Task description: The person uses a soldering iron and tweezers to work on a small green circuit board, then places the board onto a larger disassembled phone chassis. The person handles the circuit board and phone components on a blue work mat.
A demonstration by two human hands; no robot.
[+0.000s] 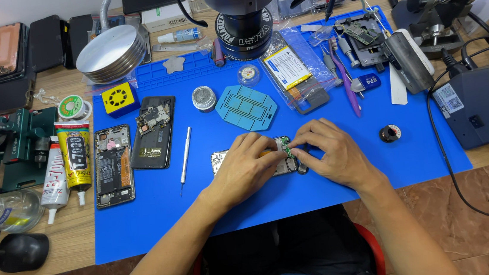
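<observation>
Both hands' fingers are curled closed on an opened phone (287, 162): left hand (246, 166) pressing its left half, right hand (328, 153) pinching what seems a small green board (287, 149) at the fingertips. The phone lies flat, long axis left-right, insides exposed, on the blue mat (419, 156) on the worktop.

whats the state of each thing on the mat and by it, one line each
opened phone under the hands: back off, insides bare, lying flat
left hand: pressing on that phone
right hand: fingertips pinching a small green part at the phone's top
second open phone: back off, lying flat
black phone shell: holds a loose circuit board
yellow glue tube: capped, lying down
metal pry tool: lying free
</observation>
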